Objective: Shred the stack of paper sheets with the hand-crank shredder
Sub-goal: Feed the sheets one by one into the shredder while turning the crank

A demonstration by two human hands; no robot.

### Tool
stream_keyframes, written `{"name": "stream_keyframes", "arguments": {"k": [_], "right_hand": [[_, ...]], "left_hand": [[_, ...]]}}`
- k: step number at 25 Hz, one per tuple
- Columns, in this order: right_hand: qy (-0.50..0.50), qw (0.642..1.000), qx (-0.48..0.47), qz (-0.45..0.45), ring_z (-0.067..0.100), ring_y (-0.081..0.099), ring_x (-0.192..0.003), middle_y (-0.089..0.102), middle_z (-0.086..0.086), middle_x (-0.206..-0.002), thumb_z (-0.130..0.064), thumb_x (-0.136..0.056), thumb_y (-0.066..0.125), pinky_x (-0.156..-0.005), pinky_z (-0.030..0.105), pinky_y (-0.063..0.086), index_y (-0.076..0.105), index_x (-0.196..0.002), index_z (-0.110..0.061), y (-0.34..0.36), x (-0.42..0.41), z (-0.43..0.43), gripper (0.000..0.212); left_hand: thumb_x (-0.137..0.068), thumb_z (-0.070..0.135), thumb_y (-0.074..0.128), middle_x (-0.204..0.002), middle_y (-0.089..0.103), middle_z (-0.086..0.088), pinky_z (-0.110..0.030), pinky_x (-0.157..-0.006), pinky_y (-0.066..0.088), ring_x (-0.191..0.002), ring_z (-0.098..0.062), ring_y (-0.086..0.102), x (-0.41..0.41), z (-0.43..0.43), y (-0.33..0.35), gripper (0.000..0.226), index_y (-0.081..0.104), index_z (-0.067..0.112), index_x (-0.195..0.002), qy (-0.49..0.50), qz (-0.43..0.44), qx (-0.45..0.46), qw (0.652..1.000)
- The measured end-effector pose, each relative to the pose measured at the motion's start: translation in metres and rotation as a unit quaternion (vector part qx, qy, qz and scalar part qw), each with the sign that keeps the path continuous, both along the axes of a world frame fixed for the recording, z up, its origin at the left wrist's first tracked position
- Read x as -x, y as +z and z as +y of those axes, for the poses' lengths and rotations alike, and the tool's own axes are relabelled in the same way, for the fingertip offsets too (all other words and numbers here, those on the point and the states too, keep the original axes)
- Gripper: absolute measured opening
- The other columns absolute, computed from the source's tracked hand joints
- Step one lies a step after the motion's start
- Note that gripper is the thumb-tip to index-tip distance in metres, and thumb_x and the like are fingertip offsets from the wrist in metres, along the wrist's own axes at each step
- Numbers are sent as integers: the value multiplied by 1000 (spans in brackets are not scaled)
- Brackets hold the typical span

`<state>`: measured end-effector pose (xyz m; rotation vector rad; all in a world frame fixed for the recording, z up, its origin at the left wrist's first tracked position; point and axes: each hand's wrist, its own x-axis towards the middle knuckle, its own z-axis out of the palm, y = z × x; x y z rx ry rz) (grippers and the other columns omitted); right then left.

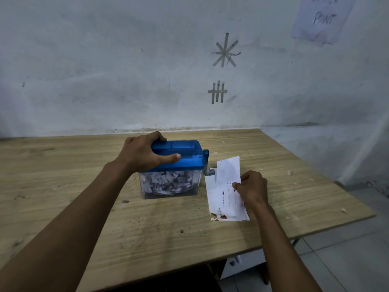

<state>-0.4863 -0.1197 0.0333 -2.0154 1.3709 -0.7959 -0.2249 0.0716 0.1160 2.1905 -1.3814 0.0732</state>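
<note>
A hand-crank shredder [185, 163] with a blue lid stands in the middle of the wooden table [105, 207]. Its clear bin [168, 184] holds several paper shreds. A blue crank handle [206, 163] sticks out on its right side. My left hand [143, 154] grips the left end of the blue lid, fingers over the far edge and thumb along the front. To the right of the shredder lies a stack of paper sheets [221, 205]. My right hand [252, 188] pinches one printed sheet [228, 171], which is lifted at its far end above the stack.
The table stands against a marked grey wall [126, 70]. Its right edge [315, 182] drops to a tiled floor. Small paper scraps [290, 172] lie on the right part of the tabletop. A paper notice [324, 17] hangs on the wall at the upper right.
</note>
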Motion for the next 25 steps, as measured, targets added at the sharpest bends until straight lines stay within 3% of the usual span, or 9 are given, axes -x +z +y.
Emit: {"name": "stream_keyframes", "arguments": {"k": [2, 4, 6, 8, 12, 16, 19, 22, 25], "right_hand": [[9, 1000, 2, -6, 25, 63, -86, 62, -1, -72, -11, -80, 80, -69, 29, 45, 60, -78, -12, 1, 3, -2, 19], [11, 1000, -4, -10, 25, 64, -85, 62, -1, -70, -12, -82, 79, -69, 28, 43, 63, -79, -11, 1, 5, -6, 16], [13, 1000, -19, -19, 23, 65, -83, 66, 3, -75, -13, -82, 80, -71, 28, 47, 67, -83, -10, 0, 7, -8, 13], [31, 998, -41, -24, 17, 62, -75, 65, 2, -74, -12, -82, 81, -62, 23, 43, 67, -77, -11, -1, 11, -8, 15], [66, 991, -89, -69, 12, 61, -70, 67, 3, -77, -10, -84, 79, -54, 20, 40, 70, -82, -5, -6, 22, -13, 11], [131, 972, -144, -133, 16, 69, -84, 74, 5, -96, -3, -93, 66, -69, 26, 53, 71, -98, -7, 0, 32, -18, 8], [152, 958, -190, -155, 10, 69, -88, 73, 2, -105, -2, -97, 60, -62, 18, 50, 68, -113, -11, 8, 38, -19, 20], [193, 935, -229, -191, 15, 71, -89, 75, 4, -108, 0, -96, 60, -63, 22, 52, 67, -116, -14, 8, 41, -21, 25], [219, 925, -244, -190, 18, 71, -93, 76, 5, -109, 0, -95, 61, -69, 28, 51, 70, -115, -14, 6, 43, -24, 26]], "left_hand": [[-64, 92, 47, -116, 66, 6, -42, -105, 29, -113, -17, 56, 12, 0, 8, 84, 61, 30, -119, 22, -97, -4, 995], [-80, 67, 59, -117, 67, 2, -40, -98, 27, -115, -21, 56, 38, -1, 9, 57, 64, 23, -115, 1, -176, 83, 981], [-89, 45, 60, -97, 67, 3, -37, -88, 33, -94, -19, 58, 71, -3, 0, 28, 65, 19, -99, -89, -198, 168, 962], [-91, 35, 56, -80, 58, 9, -31, -79, 43, -74, -9, 54, 102, -7, -16, 19, 63, 19, -87, -208, -169, 155, 951], [-101, 28, 57, -93, 59, 7, -22, -72, 46, -80, -8, 55, 140, -22, -65, 13, 64, 18, -100, -229, -48, -54, 971], [-102, 25, 56, -119, 58, 4, -26, -75, 53, -99, -9, 57, 155, -46, -93, 19, 54, 22, -120, -119, 184, -12, 976], [-105, 26, 53, -121, 65, 5, -22, -74, 57, -100, -5, 62, 167, -69, -86, 19, 58, 23, -122, -81, 393, 49, 915], [-107, 33, 45, -110, 75, 0, -46, -93, 57, -102, -19, 71, 167, -86, -83, 25, 66, 21, -115, -46, 547, 74, 833], [-105, 44, 46, -111, 76, -4, -41, -82, 59, -101, -24, 73, 170, -91, -81, 35, 66, 20, -122, -48, 624, 98, 774]]}}
